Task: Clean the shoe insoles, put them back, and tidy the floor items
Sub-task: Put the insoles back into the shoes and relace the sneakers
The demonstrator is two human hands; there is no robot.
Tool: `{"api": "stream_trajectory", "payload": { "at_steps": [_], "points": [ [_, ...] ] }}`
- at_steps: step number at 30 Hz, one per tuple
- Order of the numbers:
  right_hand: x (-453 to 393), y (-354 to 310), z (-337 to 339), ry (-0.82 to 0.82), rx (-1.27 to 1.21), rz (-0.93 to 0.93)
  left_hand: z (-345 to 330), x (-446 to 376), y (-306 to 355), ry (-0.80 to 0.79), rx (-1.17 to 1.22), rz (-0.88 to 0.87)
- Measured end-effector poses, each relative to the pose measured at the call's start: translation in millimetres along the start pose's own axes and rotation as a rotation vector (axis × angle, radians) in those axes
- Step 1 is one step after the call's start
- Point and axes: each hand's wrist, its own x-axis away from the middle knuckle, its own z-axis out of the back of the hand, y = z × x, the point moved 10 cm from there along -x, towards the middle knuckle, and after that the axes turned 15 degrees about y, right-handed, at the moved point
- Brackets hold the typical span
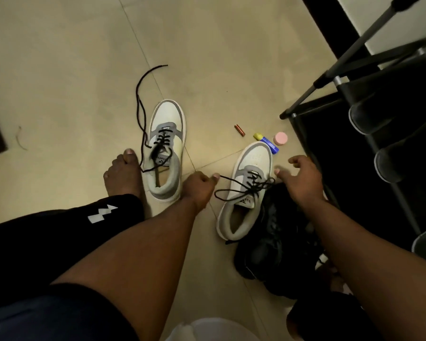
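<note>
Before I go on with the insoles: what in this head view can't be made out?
- Insoles: shoe openings too dark, head view.
- Black bundle: unidentifiable in shadow, right arm partly covers it.
- Rack contents: dark, cut by right edge.
- Pale object: cut by bottom edge.

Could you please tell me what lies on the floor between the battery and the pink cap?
In the head view, between the battery and the pink cap lie a small yellow piece and a blue tube, just beyond the right shoe's toe.
</note>
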Motion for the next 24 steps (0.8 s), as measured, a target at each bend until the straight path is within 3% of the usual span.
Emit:
{"api": "stream_trajectory", "payload": {
  "at_steps": [3,4,6,9,11,15,19,24],
  "points": [
    [26.5,-51.8,-30.7,-0.140,-0.068,0.160,66.8,-10.0,42.9,0.459,-0.174,-0.387],
    [39.7,-69.1,-48.9,-0.224,-0.087,0.182,86.6,-9.6,52.7,0.586,-0.229,-0.442],
    [65.2,-104.1,-82.8,-0.345,-0.123,0.234,123.8,-10.0,59.5,0.733,-0.230,-0.362],
    [93.7,-145.8,-124.0,-0.455,-0.236,0.204,140.2,-20.6,47.9,0.539,-0.351,-0.086],
    [105.4,-164.8,-143.0,-0.509,-0.292,0.147,137.9,-19.9,50.8,0.404,-0.345,-0.018],
    [103.3,-177.2,-148.8,-0.471,-0.201,0.217,110.2,-48.6,30.2,0.316,-0.083,-0.006],
    [88.2,-138.8,-133.2,-0.397,-0.047,0.139,71.8,-43.2,5.3,0.209,0.066,-0.023],
    [84.1,-110.2,-119.9,-0.460,-0.005,0.108,58.6,-35.4,-16.0,0.181,-0.044,-0.052]
  ]
}}
